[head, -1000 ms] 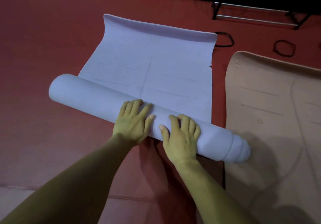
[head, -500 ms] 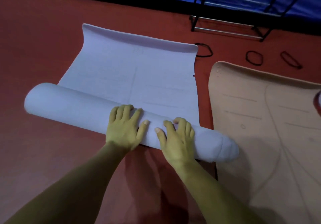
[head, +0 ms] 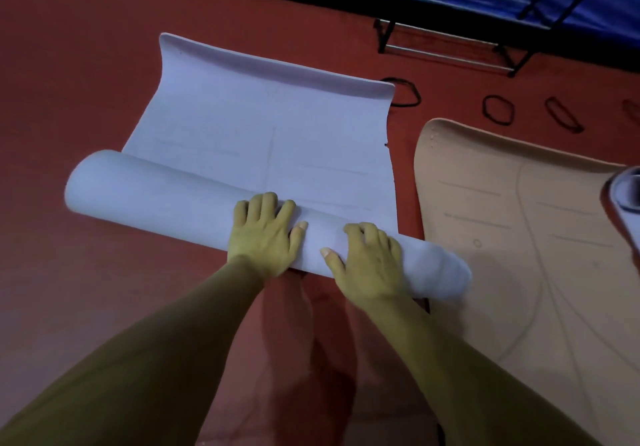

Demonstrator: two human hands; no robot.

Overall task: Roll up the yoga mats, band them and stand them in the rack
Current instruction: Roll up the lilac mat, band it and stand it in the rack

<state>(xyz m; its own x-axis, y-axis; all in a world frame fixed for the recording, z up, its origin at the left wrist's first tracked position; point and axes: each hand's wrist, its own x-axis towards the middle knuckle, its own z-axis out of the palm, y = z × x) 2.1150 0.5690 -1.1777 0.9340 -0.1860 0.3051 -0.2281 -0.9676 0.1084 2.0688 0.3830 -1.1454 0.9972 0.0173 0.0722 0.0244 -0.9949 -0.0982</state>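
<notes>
Subject: one lavender mat (head: 263,127) on the red floor (head: 69,64), part rolled. The roll (head: 156,189) lies crosswise, with its long axis running from far-left to near-right, so it is not square to the flat sheet. The flat remainder stretches away on the far side of the roll, straight ahead of the fingertips. Its far edge curls up a little.

The left hand (head: 265,234) and right hand (head: 367,258) both sit palm-down on top of the roll, fingers spread and draped over its crown, thumbs on the near face. They press rather than grip, and nothing is pinched. Both hands are close together on the right half of the roll. Its left end is well apart from the left hand, with no hand on it. Its right end, just beside the right hand, bulges out in steps, the layers telescoped toward the tan mat (head: 519,237).

Judgement: the next push goes away from the body, over the flat sheet. With the axis skewed and the hands bunched to the right, the roll will likely run crooked. The left hand is the one to shift out leftward.

Black bands (head: 497,110) lie on the floor beyond, near the rack (head: 446,57). None is on the roll yet.
</notes>
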